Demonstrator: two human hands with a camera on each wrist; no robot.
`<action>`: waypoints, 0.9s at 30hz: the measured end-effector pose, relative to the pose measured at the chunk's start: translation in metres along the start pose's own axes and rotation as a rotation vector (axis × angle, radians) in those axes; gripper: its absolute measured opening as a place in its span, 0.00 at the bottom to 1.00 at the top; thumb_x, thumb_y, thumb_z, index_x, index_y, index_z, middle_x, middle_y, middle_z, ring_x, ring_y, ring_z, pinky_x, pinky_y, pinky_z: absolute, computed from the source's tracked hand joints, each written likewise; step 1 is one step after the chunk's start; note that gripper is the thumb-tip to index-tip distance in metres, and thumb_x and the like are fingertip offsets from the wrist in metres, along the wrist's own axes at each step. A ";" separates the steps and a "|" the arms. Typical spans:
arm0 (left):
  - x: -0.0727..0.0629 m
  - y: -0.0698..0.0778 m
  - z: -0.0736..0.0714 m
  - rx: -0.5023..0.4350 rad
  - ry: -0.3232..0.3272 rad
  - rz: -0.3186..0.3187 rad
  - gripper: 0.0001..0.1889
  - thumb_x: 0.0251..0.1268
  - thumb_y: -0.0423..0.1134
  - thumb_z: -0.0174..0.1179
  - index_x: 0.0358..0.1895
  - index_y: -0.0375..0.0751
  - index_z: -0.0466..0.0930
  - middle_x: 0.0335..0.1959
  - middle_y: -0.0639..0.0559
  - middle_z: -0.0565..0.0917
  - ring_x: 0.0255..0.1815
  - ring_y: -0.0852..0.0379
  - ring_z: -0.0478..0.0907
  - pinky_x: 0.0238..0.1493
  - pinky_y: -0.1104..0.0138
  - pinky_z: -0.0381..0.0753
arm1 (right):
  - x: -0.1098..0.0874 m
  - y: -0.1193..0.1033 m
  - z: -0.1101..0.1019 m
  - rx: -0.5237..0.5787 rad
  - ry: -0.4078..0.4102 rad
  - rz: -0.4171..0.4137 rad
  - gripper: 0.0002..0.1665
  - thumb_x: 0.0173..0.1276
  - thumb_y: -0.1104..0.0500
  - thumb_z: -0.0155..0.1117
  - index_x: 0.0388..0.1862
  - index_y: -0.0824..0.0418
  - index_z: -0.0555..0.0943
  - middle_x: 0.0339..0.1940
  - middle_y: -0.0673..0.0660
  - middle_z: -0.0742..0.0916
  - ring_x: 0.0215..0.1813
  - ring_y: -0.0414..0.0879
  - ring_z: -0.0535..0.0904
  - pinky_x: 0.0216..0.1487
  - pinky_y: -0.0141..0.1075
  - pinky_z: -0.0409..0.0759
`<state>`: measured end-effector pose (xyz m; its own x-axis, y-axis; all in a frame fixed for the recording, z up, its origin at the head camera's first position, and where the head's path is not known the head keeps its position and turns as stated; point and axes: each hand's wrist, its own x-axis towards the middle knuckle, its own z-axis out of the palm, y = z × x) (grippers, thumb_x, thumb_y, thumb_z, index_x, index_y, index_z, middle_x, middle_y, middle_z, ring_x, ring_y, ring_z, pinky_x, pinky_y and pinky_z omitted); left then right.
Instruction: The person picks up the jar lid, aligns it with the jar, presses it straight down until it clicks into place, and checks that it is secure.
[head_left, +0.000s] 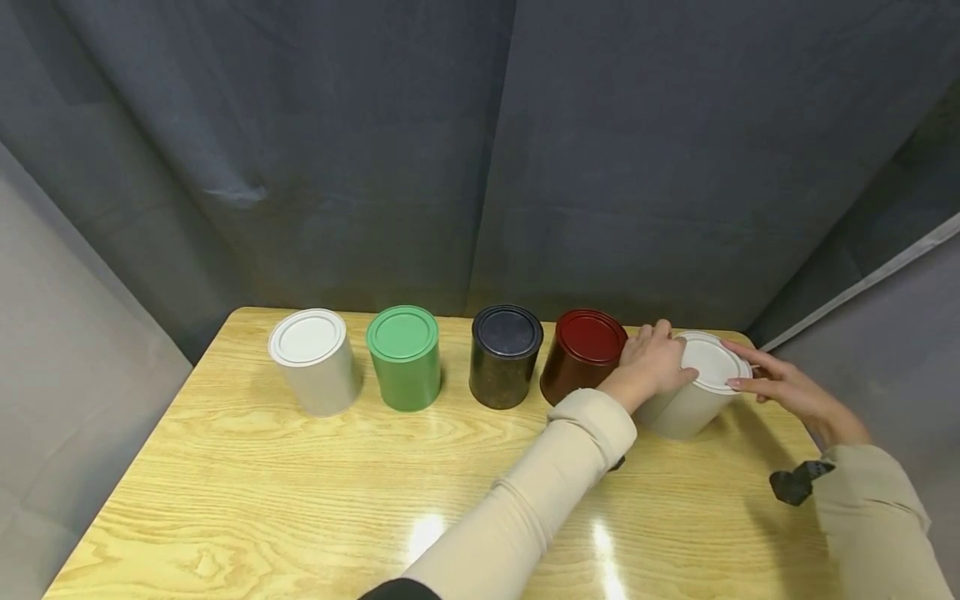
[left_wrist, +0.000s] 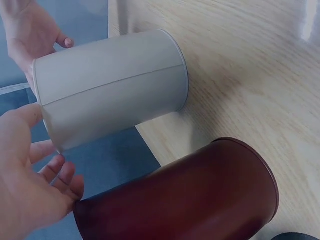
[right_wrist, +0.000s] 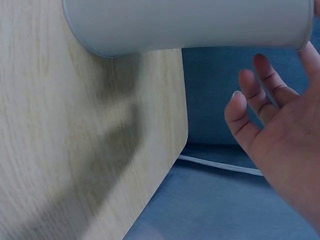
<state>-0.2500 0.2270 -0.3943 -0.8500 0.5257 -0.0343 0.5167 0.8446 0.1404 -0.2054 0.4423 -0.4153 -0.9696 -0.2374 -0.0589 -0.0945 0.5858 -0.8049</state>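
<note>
An off-white lidded can (head_left: 686,412) stands at the table's right end, between my two hands. My left hand (head_left: 652,362) holds the left side of its lid (head_left: 712,362), thumb and fingers spread along the rim. On the opposite side, my right hand (head_left: 787,392) grips the same rim with index finger and thumb. In the right wrist view, the other fingers (right_wrist: 240,122) hang loosely curled below the can (right_wrist: 190,25). A dark red can (head_left: 583,358) is close beside my left hand; in the left wrist view the fingertips overlap its lid edge.
Farther left along the back of the wooden table (head_left: 300,483) stand a black can (head_left: 504,362), a green can (head_left: 406,358) and another white can (head_left: 315,362). Grey curtains (head_left: 375,167) hang behind and at both sides. A black wrist camera (head_left: 791,486) sits at my right sleeve.
</note>
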 end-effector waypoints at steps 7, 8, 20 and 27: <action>-0.004 -0.001 -0.003 -0.004 0.039 0.036 0.24 0.58 0.64 0.51 0.55 0.60 0.73 0.49 0.62 0.65 0.50 0.65 0.62 0.44 0.71 0.68 | -0.003 -0.011 -0.003 -0.199 0.034 -0.001 0.36 0.66 0.57 0.58 0.71 0.55 0.57 0.38 0.55 0.69 0.35 0.42 0.62 0.30 0.38 0.63; -0.005 -0.002 -0.004 -0.007 0.042 0.043 0.24 0.58 0.63 0.51 0.55 0.59 0.73 0.48 0.62 0.66 0.50 0.65 0.63 0.44 0.71 0.68 | -0.003 -0.013 -0.004 -0.227 0.040 0.003 0.37 0.65 0.56 0.58 0.71 0.56 0.57 0.41 0.56 0.68 0.37 0.41 0.61 0.32 0.39 0.62; -0.009 -0.008 -0.015 -0.078 0.101 0.150 0.22 0.65 0.58 0.46 0.59 0.60 0.70 0.53 0.64 0.67 0.52 0.66 0.64 0.46 0.75 0.69 | -0.007 -0.029 0.003 -0.358 0.298 -0.077 0.26 0.62 0.56 0.62 0.54 0.71 0.74 0.38 0.56 0.74 0.34 0.33 0.64 0.29 0.33 0.63; -0.013 -0.019 -0.024 -0.150 0.146 0.240 0.20 0.65 0.56 0.47 0.58 0.57 0.72 0.54 0.62 0.69 0.54 0.65 0.64 0.45 0.76 0.69 | -0.014 -0.041 0.010 -0.354 0.392 -0.123 0.21 0.63 0.58 0.61 0.50 0.71 0.76 0.34 0.47 0.76 0.35 0.28 0.66 0.31 0.24 0.66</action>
<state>-0.2513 0.2012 -0.3733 -0.7171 0.6788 0.1581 0.6925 0.6681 0.2724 -0.1858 0.4139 -0.3867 -0.9518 -0.0538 0.3021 -0.2172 0.8135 -0.5395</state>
